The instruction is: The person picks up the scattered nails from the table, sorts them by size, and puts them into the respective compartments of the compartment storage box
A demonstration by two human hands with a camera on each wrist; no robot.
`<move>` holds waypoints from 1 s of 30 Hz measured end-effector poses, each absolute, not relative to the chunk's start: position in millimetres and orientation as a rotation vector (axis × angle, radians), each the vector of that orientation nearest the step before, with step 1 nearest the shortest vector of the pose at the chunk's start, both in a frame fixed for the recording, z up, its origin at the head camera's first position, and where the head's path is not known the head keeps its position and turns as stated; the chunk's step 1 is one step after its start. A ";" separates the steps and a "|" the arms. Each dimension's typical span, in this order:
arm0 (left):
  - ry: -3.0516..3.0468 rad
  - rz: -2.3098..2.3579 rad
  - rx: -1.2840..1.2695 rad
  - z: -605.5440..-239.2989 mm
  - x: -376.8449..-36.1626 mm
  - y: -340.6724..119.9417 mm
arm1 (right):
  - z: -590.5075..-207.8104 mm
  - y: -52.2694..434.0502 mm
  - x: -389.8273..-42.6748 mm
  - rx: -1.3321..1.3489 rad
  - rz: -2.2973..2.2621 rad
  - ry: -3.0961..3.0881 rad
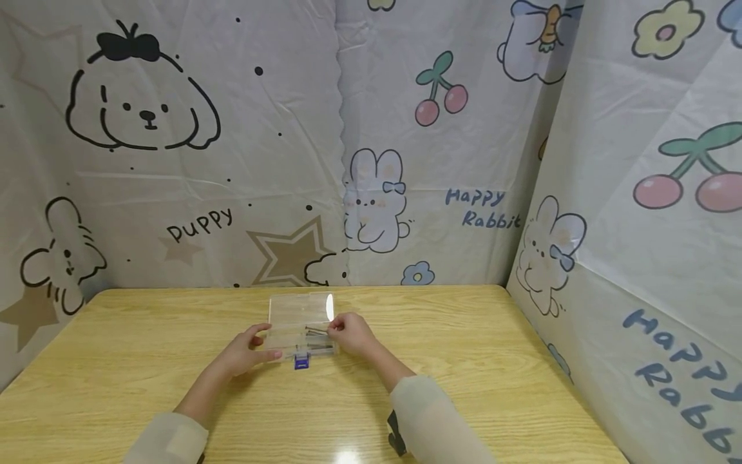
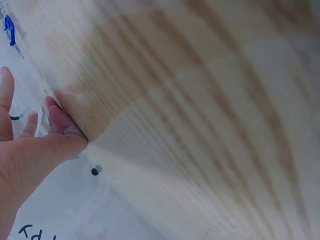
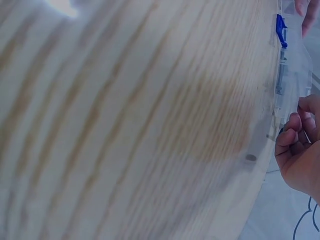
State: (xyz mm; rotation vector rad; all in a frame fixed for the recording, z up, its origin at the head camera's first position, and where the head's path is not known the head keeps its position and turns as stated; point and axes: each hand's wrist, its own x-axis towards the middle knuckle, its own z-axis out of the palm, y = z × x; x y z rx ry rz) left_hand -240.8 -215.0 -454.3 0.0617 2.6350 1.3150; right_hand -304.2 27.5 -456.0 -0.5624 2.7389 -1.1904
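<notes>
A clear plastic box [image 1: 284, 340] lies on the table with its transparent lid [image 1: 298, 309] raised at the back. At its front edge sits a blue latch [image 1: 301, 361]. My left hand [image 1: 243, 353] holds the box's left end, thumb at the front and fingers farther back. Over the right end, my right hand [image 1: 353, 335] pinches a thin metal nail-like piece [image 1: 315, 330]; its exact kind is too small to tell. More thin metal pieces [image 1: 319, 347] lie in the right part of the box. In the right wrist view the right hand's fingers [image 3: 292, 132] are curled together beside the box.
The wood-grain table [image 1: 464, 361] extends around the box on all sides. Behind it hangs a pale printed cloth [image 1: 278, 161], with another cloth wall [image 1: 637, 270] along the right edge.
</notes>
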 end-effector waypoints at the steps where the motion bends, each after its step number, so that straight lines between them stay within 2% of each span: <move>1: 2.636 1.316 0.062 -454.7 -240.8 -215.1 | -456.0 27.4 -304.0 -0.559 -1.196 2.736; 12: 2.645 1.306 0.071 -454.6 -241.1 -216.7 | -454.4 33.9 -305.9 -0.481 -1.225 2.792; 23: 2.643 1.304 0.075 -453.1 -242.0 -218.6 | -447.4 62.0 -304.8 -0.393 -1.384 2.763; 30: 2.647 1.334 0.097 -459.1 -243.1 -219.4 | -440.9 85.5 -299.1 -0.338 -1.267 2.869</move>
